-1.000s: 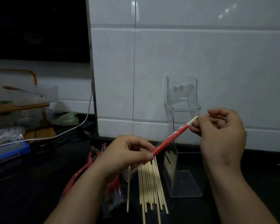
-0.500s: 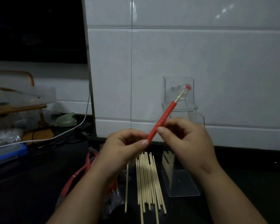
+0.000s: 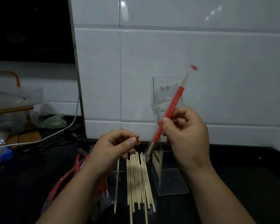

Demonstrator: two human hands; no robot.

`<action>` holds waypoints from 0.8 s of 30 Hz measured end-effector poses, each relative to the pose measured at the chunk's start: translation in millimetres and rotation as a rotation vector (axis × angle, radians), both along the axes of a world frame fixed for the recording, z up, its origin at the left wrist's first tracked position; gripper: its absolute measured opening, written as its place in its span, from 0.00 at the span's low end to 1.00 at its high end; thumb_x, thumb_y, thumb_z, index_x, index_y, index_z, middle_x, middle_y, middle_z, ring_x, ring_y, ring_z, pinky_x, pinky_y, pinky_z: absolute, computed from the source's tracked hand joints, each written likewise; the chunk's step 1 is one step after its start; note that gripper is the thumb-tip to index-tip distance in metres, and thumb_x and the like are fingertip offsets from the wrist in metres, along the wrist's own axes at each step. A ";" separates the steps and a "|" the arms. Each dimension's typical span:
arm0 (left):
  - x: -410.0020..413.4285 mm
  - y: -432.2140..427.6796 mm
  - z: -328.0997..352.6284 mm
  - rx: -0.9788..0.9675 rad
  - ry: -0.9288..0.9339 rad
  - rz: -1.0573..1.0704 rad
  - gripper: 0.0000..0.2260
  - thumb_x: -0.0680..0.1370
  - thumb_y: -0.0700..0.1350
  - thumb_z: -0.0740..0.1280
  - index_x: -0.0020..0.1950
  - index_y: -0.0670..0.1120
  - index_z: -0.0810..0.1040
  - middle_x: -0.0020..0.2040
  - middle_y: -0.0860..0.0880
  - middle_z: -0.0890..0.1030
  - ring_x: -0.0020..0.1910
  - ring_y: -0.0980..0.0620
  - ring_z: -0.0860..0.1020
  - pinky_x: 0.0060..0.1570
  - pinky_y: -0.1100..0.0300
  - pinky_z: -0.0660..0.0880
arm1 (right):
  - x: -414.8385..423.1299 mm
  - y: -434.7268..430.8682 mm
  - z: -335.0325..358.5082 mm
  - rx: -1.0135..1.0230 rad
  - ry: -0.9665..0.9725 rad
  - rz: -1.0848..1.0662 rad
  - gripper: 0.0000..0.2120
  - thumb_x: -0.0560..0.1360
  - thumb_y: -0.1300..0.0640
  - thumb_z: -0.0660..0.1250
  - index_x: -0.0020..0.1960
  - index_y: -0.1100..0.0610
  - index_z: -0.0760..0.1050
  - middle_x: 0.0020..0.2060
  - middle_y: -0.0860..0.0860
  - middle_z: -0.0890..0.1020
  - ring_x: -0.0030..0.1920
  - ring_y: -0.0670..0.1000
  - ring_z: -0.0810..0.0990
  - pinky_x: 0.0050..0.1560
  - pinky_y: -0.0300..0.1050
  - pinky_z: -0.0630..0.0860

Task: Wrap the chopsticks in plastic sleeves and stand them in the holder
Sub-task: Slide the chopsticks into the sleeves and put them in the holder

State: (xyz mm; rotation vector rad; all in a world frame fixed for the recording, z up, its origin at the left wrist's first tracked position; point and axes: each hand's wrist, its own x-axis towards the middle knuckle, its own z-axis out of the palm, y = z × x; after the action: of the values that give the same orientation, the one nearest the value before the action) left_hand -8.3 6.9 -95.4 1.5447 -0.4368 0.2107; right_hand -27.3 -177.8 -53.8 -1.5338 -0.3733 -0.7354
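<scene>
My right hand (image 3: 187, 135) pinches a chopstick in a red plastic sleeve (image 3: 173, 107), tilted with its upper end to the right, in front of the clear holder (image 3: 166, 101) against the white tiles. My left hand (image 3: 115, 146) hovers to the left with curled fingers and holds nothing. Several bare chopsticks (image 3: 138, 180) lie in a row on the dark counter below my hands. More chopsticks stand inside the holder's lower part (image 3: 157, 162). A bundle of red sleeves (image 3: 63, 180) lies at the left, partly hidden by my left forearm.
A white cable (image 3: 55, 135) runs across the counter at the left. Behind it stand a wooden rack (image 3: 14, 109) with plastic containers, a green object (image 3: 55, 122) and a blue box (image 3: 0, 156). The tiled wall rises directly behind the holder.
My left hand let go of the sleeved chopstick. My right hand took it at the middle and swung it from nearly level to steeply tilted, rising toward the holder.
</scene>
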 end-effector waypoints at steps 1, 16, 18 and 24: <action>1.3 0.4 -1.1 -0.006 0.006 0.005 0.11 0.68 0.54 0.72 0.45 0.51 0.85 0.41 0.47 0.85 0.41 0.49 0.82 0.43 0.52 0.76 | -0.4 -1.2 0.9 0.046 -0.011 0.005 0.05 0.75 0.61 0.69 0.47 0.53 0.75 0.38 0.53 0.83 0.37 0.50 0.82 0.35 0.38 0.79; 13.1 4.8 -5.6 -0.124 0.057 0.199 0.05 0.77 0.40 0.69 0.42 0.43 0.83 0.36 0.47 0.80 0.31 0.54 0.73 0.30 0.64 0.70 | 1.8 -5.5 3.0 0.091 -0.219 -0.249 0.09 0.79 0.62 0.66 0.49 0.48 0.72 0.43 0.44 0.80 0.42 0.40 0.80 0.39 0.31 0.76; 14.3 9.2 -5.1 -0.146 0.073 0.255 0.06 0.78 0.40 0.67 0.43 0.42 0.82 0.36 0.47 0.80 0.30 0.55 0.73 0.29 0.64 0.69 | 5.0 -5.6 -2.1 -0.037 -0.175 -0.317 0.05 0.79 0.59 0.66 0.49 0.49 0.74 0.40 0.42 0.79 0.39 0.41 0.79 0.37 0.32 0.76; 21.3 16.5 -8.6 -0.107 0.112 0.375 0.11 0.78 0.44 0.69 0.35 0.50 0.83 0.34 0.49 0.79 0.30 0.55 0.72 0.32 0.59 0.68 | 10.9 -6.5 -11.6 -0.322 -0.078 -0.539 0.01 0.78 0.51 0.66 0.47 0.47 0.75 0.42 0.42 0.81 0.43 0.46 0.80 0.39 0.43 0.79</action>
State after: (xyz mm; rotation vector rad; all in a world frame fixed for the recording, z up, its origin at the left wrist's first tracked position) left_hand 13.0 23.4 -104.0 1.5142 -0.0436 0.4285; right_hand -16.4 -184.3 -65.4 -1.9440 -0.1333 -1.2005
